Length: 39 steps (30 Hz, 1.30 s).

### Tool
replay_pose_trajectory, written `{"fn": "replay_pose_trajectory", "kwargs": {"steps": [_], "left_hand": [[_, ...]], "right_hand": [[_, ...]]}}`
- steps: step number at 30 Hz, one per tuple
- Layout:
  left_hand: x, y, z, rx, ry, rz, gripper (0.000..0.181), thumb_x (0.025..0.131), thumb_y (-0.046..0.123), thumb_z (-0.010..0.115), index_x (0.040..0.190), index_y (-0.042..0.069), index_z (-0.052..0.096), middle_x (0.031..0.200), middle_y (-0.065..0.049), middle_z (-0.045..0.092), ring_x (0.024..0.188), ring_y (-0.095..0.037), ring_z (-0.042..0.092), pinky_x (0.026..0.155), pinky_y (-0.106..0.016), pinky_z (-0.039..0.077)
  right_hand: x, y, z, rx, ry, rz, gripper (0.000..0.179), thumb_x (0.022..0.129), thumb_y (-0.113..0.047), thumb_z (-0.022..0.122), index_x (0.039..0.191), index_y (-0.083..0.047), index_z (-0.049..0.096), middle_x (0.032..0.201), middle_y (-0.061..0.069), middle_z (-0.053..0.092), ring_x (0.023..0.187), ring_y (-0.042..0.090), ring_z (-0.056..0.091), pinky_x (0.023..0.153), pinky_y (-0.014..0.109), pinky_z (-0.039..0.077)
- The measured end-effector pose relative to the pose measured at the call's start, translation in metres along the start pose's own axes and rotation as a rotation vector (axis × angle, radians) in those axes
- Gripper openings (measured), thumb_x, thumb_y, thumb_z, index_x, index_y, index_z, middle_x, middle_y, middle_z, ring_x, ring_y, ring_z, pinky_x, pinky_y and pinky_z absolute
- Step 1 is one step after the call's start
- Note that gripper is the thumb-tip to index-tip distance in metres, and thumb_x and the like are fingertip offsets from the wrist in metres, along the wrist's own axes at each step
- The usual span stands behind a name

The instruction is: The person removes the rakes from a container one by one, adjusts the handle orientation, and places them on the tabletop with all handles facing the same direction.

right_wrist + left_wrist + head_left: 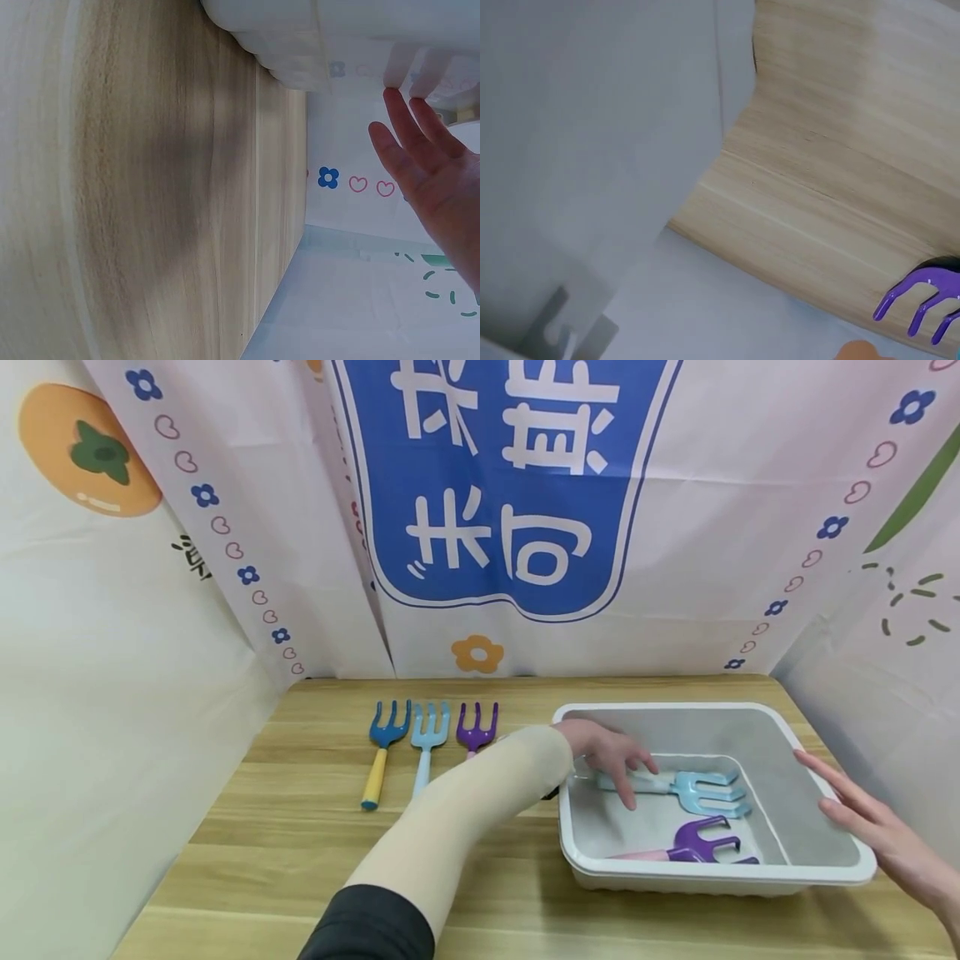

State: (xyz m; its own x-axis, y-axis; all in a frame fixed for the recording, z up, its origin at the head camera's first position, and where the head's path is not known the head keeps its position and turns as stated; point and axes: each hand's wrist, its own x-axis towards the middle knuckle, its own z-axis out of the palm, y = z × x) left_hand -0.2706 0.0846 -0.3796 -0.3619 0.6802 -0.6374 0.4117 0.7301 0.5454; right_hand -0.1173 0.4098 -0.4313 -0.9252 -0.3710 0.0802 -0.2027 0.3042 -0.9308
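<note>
In the head view my left hand [611,753] reaches into a white plastic tub [716,875], fingers spread over the pale handle of a light blue hand fork [693,785]. Its fingers look extended, not wrapped round the handle. Beside that fork in the tub lies a purple hand fork [693,842] with a pink handle, partly hidden by the front rim. My right hand [881,831] touches the tub's right side with fingers fairly straight; the right wrist view shows these fingers [405,131] against the outer wall.
Left of the tub on the wooden table [300,835] lie a dark blue fork [384,739] with a yellow handle, a light blue fork [429,739] and a purple fork [474,737]. My left sleeve covers some of their handles. Printed cloth [675,643] hangs behind.
</note>
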Motion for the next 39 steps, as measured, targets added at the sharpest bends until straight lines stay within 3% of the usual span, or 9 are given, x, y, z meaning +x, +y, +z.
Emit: {"fn": "replay_pose_trajectory", "kwargs": {"steps": [10,14,19,27,33,39], "left_hand": [[0.007,0.004,-0.002,0.089,-0.070,-0.046,0.069,0.081,0.027,0.081,0.142,0.032,0.048,0.138,0.004,0.051,0.120,-0.008,0.046,0.099,-0.039,0.041],[0.010,0.006,-0.004,0.109,-0.020,-0.015,0.067,0.082,0.024,0.081,0.140,0.031,0.049,0.135,0.003,0.053,0.113,-0.008,0.050,0.092,-0.037,0.045],[0.015,0.002,0.003,0.162,0.052,0.094,0.059,0.083,0.015,0.079,0.135,0.019,0.053,0.121,-0.004,0.059,0.101,-0.010,0.054,0.081,-0.024,0.047],[0.022,-0.005,0.016,0.292,0.059,0.069,0.057,0.084,0.015,0.078,0.131,0.023,0.048,0.105,-0.001,0.058,0.091,-0.011,0.054,0.063,-0.024,0.047],[0.028,-0.002,0.016,0.349,0.059,0.093,0.060,0.084,0.010,0.077,0.134,0.022,0.045,0.105,-0.003,0.058,0.091,-0.011,0.054,0.063,-0.023,0.047],[0.031,-0.003,0.017,0.366,0.054,0.099,0.064,0.081,0.003,0.078,0.133,0.018,0.046,0.103,-0.003,0.056,0.092,-0.012,0.054,0.072,-0.019,0.046]], "right_hand": [[-0.001,-0.001,-0.003,0.003,-0.001,0.025,0.059,0.106,-0.003,0.026,0.157,-0.025,0.008,0.143,-0.027,0.019,0.104,-0.001,0.054,0.069,0.034,0.057],[0.000,-0.001,-0.001,-0.003,0.003,0.032,0.059,0.106,-0.003,0.026,0.157,-0.025,0.008,0.143,-0.027,0.017,0.106,-0.004,0.051,0.070,0.033,0.056],[0.001,-0.003,0.002,0.011,-0.005,0.014,0.058,0.105,-0.003,0.026,0.157,-0.022,0.008,0.145,-0.027,0.016,0.111,-0.006,0.047,0.073,0.030,0.055],[0.001,-0.005,0.007,-0.030,0.031,0.008,0.058,0.105,-0.003,0.029,0.157,-0.019,0.010,0.145,-0.029,0.017,0.113,-0.010,0.042,0.074,0.027,0.054],[-0.002,-0.005,0.004,-0.041,0.047,0.006,0.057,0.105,-0.003,0.029,0.157,-0.019,0.011,0.146,-0.030,0.018,0.114,-0.011,0.041,0.075,0.026,0.053],[-0.002,-0.006,0.004,-0.022,0.049,0.025,0.057,0.105,-0.004,0.028,0.157,-0.020,0.010,0.145,-0.029,0.018,0.114,-0.011,0.041,0.075,0.027,0.054]]}}
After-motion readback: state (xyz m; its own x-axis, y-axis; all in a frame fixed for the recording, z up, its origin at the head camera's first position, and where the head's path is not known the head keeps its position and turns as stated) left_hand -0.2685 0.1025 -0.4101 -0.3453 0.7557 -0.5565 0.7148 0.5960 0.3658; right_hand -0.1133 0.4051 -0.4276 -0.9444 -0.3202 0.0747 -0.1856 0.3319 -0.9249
